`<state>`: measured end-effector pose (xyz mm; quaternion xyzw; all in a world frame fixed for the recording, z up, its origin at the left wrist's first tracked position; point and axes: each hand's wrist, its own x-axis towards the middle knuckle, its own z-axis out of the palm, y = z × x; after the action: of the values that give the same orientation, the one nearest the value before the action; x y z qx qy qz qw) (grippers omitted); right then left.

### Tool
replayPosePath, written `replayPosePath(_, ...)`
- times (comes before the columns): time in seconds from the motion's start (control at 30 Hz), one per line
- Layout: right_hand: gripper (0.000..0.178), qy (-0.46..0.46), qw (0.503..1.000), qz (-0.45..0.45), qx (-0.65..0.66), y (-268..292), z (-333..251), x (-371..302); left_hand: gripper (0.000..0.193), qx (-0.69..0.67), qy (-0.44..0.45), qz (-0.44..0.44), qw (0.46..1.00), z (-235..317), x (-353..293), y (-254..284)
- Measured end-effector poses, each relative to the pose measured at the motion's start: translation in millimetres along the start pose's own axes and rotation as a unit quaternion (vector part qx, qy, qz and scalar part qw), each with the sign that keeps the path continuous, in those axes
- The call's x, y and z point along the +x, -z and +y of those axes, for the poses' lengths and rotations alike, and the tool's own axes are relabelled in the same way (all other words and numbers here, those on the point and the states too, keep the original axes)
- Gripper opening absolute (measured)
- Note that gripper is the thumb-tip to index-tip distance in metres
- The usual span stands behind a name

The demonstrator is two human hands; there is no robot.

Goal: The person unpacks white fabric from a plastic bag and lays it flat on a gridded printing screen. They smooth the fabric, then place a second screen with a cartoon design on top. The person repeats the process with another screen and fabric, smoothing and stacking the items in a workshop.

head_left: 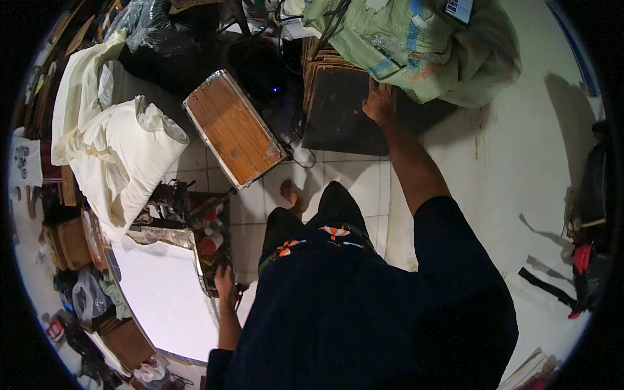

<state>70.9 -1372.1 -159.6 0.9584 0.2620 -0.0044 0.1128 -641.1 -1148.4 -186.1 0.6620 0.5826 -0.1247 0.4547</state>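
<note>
My right hand (379, 104) reaches far forward with its fingers stretched out. It lies at the top of a dark flat panel (344, 110), by the edge of a green woven sack (416, 58), and holds nothing I can see. My left hand (225, 283) hangs low by the edge of a brightly lit white surface (166, 292). Its fingers look loosely extended and appear empty, though they are small in view. Near them is a cluttered rack with a red-and-white container (211, 243).
A wood-topped stool or small table (233, 127) stands ahead on the tiled floor (247, 234). Rolls of white cloth (130, 162) lie at the left. Stacked brown boards (325, 58) stand beside the dark panel. A white wall (513, 169) runs along the right, with hanging straps (549, 289).
</note>
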Motion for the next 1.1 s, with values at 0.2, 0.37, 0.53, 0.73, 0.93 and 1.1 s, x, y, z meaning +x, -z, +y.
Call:
replayPosePath(0.2, 0.058, 0.059, 0.994, 0.012, 0.094, -6.3, 27.5, 12.1, 0.053, -0.094, -0.141, 0.093, 0.981, 157.3, 24.1, -38.6)
replayPosePath(0.37, 0.039, 0.153, 0.968, 0.065, 0.187, 11.8, 48.6, 2.3, 0.05, -0.196, 0.003, 0.074, 0.978, 227.9, -11.2, -127.8)
replayPosePath(0.53, 0.056, 0.523, 0.836, -0.083, 0.142, 8.6, 73.8, -42.0, 0.063, -0.415, 0.036, -0.052, 0.908, 293.6, -46.3, -213.6)
replayPosePath(0.73, 0.06, 0.111, 0.983, -0.026, 0.144, 1.1, 100.0, -7.9, 0.056, -0.554, 0.064, -0.117, 0.822, 355.2, -67.1, -267.7)
replayPosePath(0.93, 0.065, 0.153, 0.987, -0.039, 0.032, -10.6, 109.0, -7.2, 0.02, -0.424, 0.093, -0.133, 0.891, 310.8, -58.6, -278.6)
replayPosePath(1.1, 0.073, 0.224, 0.97, 0.092, 0.009, -26.7, 119.3, -12.7, 0.022, -0.544, 0.111, -0.111, 0.824, 266.2, -72.9, -286.3)
